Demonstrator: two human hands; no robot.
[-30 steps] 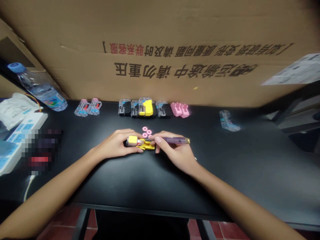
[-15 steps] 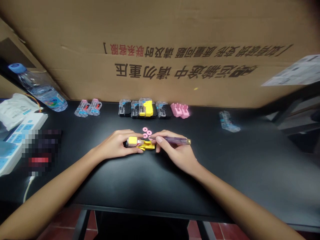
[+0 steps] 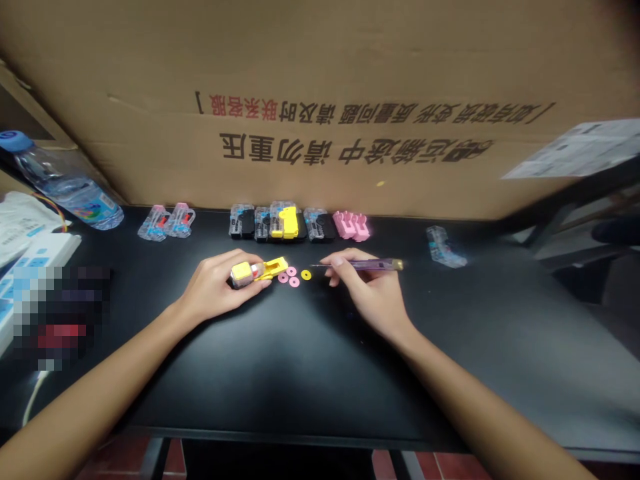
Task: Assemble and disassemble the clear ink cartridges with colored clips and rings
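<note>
My left hand (image 3: 219, 283) is closed around a small yellow and clear plastic toy piece (image 3: 273, 267), whose yellow end points up and right. My right hand (image 3: 373, 287) grips a slim screwdriver (image 3: 377, 265) with a translucent purple handle; its thin shaft points left. Between the hands lie three pink discs (image 3: 294, 282) with centre holes, close to the yellow end. Just right of them is a yellow disc (image 3: 306, 275) of the same shape, with the screwdriver tip near it but apart.
Along the cardboard box (image 3: 320, 60) stand clear toy pieces with black parts (image 3: 243, 221), one yellow-fronted piece (image 3: 287, 222), pink parts (image 3: 351, 225) and two pink-tipped clear pieces (image 3: 180, 221). Another clear piece (image 3: 445, 247) lies right. A bottle (image 3: 65, 183) and power strip (image 3: 37, 273) are left.
My hands have drawn apart, the left with the toy piece to the left, the right with the screwdriver to the right. The yellow disc now shows on the table. The view has shifted slightly.
</note>
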